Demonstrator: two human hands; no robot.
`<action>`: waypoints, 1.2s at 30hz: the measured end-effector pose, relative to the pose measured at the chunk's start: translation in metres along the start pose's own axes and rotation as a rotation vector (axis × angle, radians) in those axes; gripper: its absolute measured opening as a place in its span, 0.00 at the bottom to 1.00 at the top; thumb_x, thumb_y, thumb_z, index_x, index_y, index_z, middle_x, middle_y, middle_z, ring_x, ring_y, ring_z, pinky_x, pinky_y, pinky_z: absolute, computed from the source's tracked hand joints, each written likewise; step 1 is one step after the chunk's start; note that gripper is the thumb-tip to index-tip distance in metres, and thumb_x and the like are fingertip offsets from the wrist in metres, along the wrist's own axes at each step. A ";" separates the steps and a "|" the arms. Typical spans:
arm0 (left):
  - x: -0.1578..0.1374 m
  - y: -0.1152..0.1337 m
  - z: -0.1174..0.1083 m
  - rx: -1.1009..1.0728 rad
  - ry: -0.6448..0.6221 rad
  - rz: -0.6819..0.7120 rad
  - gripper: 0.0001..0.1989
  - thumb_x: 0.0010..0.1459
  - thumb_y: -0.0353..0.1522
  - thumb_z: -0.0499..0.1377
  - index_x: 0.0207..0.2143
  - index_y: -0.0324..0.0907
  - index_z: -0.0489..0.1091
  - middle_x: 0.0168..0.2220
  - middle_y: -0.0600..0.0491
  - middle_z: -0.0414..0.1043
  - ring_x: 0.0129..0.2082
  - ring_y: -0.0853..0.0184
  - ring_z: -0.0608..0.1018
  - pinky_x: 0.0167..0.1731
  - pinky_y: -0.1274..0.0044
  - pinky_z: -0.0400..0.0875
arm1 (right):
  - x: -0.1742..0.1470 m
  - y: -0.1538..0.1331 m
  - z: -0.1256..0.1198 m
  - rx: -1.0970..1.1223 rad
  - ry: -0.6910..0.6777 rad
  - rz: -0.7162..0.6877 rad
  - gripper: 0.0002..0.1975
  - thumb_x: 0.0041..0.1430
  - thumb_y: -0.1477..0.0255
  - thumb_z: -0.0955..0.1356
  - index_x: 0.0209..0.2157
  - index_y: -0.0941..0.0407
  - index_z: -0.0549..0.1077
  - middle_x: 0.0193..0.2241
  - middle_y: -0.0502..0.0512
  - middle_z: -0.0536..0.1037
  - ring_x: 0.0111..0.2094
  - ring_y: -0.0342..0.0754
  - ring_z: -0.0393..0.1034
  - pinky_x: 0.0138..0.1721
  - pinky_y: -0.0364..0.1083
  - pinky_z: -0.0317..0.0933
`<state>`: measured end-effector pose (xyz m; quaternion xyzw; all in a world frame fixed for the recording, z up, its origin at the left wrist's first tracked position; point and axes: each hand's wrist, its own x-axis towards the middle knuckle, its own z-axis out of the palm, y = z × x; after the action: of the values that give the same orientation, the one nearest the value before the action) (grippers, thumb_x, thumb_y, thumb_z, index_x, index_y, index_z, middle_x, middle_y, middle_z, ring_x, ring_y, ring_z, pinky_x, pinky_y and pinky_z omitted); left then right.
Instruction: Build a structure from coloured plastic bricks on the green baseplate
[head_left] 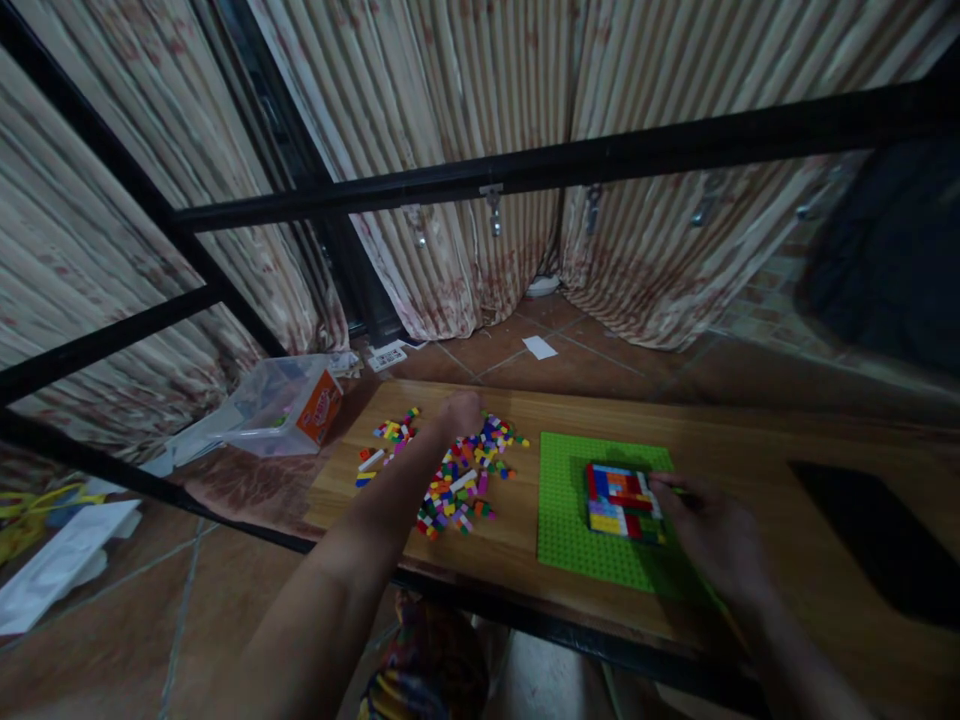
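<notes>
My left hand (463, 412) reaches into the far side of a pile of small toy building bricks (457, 485). Its fingers are curled in, and whatever they close on is hidden. On the right, a flat, multicoloured brick build (624, 503) with blue, red, white and yellow pieces sits on a green studded baseplate (562, 520). At the build's right edge is my right hand (709, 530), thumb and fingers drawn together. Anything between those fingertips is too small and dim to make out.
A dark flat panel (877, 535) lies at the wooden table's (502, 545) right. Left of the table, a clear plastic box (277, 405) with an orange label stands on the floor. A black metal bar (525, 170) crosses ahead, before curtains (465, 90).
</notes>
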<state>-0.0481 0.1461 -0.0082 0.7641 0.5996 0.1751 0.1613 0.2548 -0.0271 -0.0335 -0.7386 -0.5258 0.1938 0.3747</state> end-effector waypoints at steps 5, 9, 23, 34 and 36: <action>-0.011 0.016 -0.018 0.103 -0.013 0.042 0.05 0.47 0.26 0.59 0.29 0.39 0.73 0.34 0.44 0.75 0.42 0.56 0.76 0.46 0.68 0.67 | 0.003 0.002 -0.001 0.111 0.076 -0.029 0.19 0.53 0.58 0.64 0.35 0.57 0.77 0.34 0.59 0.80 0.31 0.51 0.73 0.34 0.49 0.65; -0.053 0.054 -0.025 -0.019 0.099 0.215 0.12 0.56 0.31 0.54 0.43 0.41 0.70 0.42 0.48 0.74 0.42 0.63 0.75 0.46 0.73 0.68 | 0.006 0.003 -0.002 0.194 0.157 -0.028 0.17 0.52 0.59 0.65 0.32 0.58 0.77 0.33 0.59 0.80 0.31 0.51 0.73 0.35 0.49 0.64; -0.120 0.153 0.053 -0.164 -0.125 0.449 0.09 0.56 0.25 0.54 0.40 0.41 0.68 0.39 0.51 0.71 0.38 0.66 0.74 0.41 0.74 0.69 | 0.000 -0.006 -0.007 0.223 0.082 -0.032 0.14 0.53 0.62 0.65 0.31 0.57 0.77 0.31 0.56 0.80 0.31 0.49 0.72 0.35 0.47 0.62; -0.117 0.163 0.088 -0.179 -0.047 0.517 0.07 0.57 0.24 0.54 0.35 0.41 0.69 0.37 0.52 0.69 0.38 0.68 0.72 0.41 0.76 0.68 | 0.000 -0.006 -0.007 0.182 0.081 -0.049 0.14 0.54 0.64 0.64 0.33 0.57 0.77 0.32 0.57 0.80 0.32 0.49 0.72 0.36 0.47 0.63; -0.117 0.161 0.091 -0.159 -0.020 0.514 0.06 0.57 0.26 0.54 0.35 0.41 0.70 0.37 0.53 0.69 0.37 0.68 0.72 0.41 0.76 0.67 | -0.001 -0.007 -0.007 0.168 0.075 -0.058 0.14 0.54 0.64 0.64 0.32 0.57 0.77 0.32 0.56 0.80 0.31 0.49 0.72 0.36 0.47 0.63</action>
<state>0.1069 -0.0080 -0.0238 0.8779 0.3688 0.2491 0.1768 0.2549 -0.0288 -0.0240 -0.6958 -0.5145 0.1986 0.4600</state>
